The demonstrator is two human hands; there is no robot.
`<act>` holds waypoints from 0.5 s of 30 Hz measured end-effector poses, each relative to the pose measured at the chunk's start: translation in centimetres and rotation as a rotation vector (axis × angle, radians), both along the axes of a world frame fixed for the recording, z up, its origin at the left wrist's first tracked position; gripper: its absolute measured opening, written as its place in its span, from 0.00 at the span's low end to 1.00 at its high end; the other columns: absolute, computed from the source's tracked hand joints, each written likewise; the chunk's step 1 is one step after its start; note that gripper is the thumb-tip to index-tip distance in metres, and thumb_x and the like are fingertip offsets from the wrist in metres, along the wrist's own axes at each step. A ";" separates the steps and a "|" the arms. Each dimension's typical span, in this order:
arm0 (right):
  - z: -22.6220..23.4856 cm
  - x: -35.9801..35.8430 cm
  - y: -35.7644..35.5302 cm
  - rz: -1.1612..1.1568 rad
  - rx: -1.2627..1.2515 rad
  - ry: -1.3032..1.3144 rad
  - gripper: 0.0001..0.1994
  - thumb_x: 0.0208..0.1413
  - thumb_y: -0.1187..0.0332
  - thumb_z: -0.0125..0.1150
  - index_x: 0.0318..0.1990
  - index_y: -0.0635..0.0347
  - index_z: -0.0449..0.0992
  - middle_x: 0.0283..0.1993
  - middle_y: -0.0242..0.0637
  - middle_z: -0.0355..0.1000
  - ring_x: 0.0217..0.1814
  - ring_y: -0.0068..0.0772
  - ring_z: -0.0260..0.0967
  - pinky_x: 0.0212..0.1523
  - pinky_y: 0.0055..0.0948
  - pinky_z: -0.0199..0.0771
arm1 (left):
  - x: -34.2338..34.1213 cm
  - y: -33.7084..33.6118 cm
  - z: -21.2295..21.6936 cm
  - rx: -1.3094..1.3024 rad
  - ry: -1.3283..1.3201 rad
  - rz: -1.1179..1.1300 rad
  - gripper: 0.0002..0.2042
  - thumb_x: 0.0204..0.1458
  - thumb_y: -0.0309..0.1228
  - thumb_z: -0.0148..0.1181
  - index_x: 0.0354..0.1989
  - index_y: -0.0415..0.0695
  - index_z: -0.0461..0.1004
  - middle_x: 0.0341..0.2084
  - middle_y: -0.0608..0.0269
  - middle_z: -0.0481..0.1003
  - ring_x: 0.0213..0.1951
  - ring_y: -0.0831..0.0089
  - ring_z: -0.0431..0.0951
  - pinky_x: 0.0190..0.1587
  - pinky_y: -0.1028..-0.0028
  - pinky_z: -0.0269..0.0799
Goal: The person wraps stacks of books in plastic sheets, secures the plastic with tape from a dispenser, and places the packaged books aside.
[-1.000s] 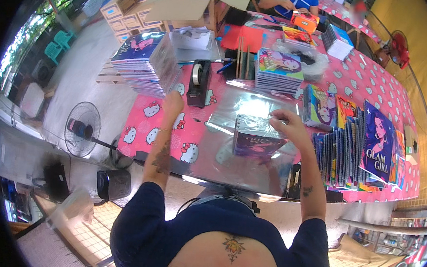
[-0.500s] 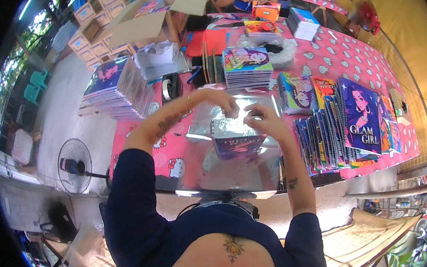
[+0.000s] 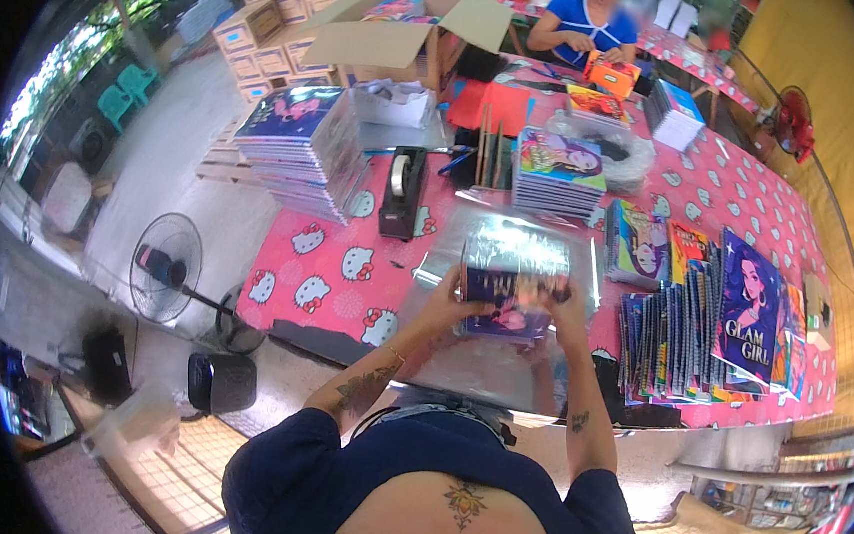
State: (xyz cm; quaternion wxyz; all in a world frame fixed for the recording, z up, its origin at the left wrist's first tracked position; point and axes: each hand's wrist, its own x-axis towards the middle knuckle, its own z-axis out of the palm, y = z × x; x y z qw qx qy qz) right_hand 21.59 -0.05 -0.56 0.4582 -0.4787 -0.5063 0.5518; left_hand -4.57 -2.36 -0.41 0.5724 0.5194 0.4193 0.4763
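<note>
Both my hands hold a stack of notebooks (image 3: 512, 279) wrapped in clear shiny plastic film, lifted a little above the pink table (image 3: 331, 270). My left hand (image 3: 447, 307) grips the stack's lower left edge. My right hand (image 3: 566, 313) pinches the film at its lower right corner. A loose sheet of the same clear film (image 3: 485, 357) lies on the table under the stack.
A black tape dispenser (image 3: 400, 193) stands left of the stack. Piles of colourful notebooks sit at far left (image 3: 301, 147), behind (image 3: 558, 169) and in an upright row at right (image 3: 703, 324). An open cardboard box (image 3: 396, 29) and a seated person (image 3: 586, 29) are beyond. A floor fan (image 3: 166, 267) stands left.
My hands came in from the sides of the film, closed on the wrapped stack and drew it toward me, folding film at its lower edge. My head has turned, shifting the whole view.
</note>
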 end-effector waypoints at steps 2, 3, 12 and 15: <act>5.6 -3.6 0.7 0.051 0.217 0.099 0.42 0.51 0.49 0.70 0.69 0.59 0.58 0.56 0.40 0.68 0.57 0.28 0.64 0.59 0.32 0.63 | -1.1 -0.7 4.0 0.039 -0.157 0.147 0.34 0.40 0.23 0.72 0.59 0.39 0.63 0.47 0.58 0.74 0.49 0.70 0.74 0.52 0.67 0.73; 6.5 -4.3 1.1 0.091 0.221 0.218 0.43 0.53 0.45 0.65 0.70 0.57 0.55 0.60 0.41 0.65 0.61 0.31 0.62 0.61 0.34 0.61 | -1.9 -0.5 6.9 0.067 -0.234 0.208 0.32 0.40 0.23 0.72 0.57 0.38 0.65 0.45 0.59 0.75 0.46 0.70 0.77 0.49 0.68 0.75; 4.7 -4.0 -3.5 0.012 0.126 -0.043 0.25 0.62 0.58 0.58 0.63 0.60 0.66 0.60 0.40 0.66 0.56 0.31 0.66 0.56 0.33 0.66 | -24.2 11.5 22.3 0.378 -0.288 0.988 0.44 0.39 0.39 0.77 0.59 0.28 0.56 0.51 0.41 0.68 0.47 0.58 0.75 0.50 0.63 0.73; 5.3 -4.2 -5.2 0.006 -0.020 0.010 0.21 0.61 0.61 0.59 0.58 0.62 0.71 0.53 0.37 0.71 0.52 0.26 0.68 0.52 0.30 0.68 | -30.5 15.0 20.8 0.060 0.257 1.373 0.50 0.40 0.56 0.69 0.58 0.23 0.56 0.56 0.32 0.62 0.57 0.49 0.66 0.59 0.57 0.64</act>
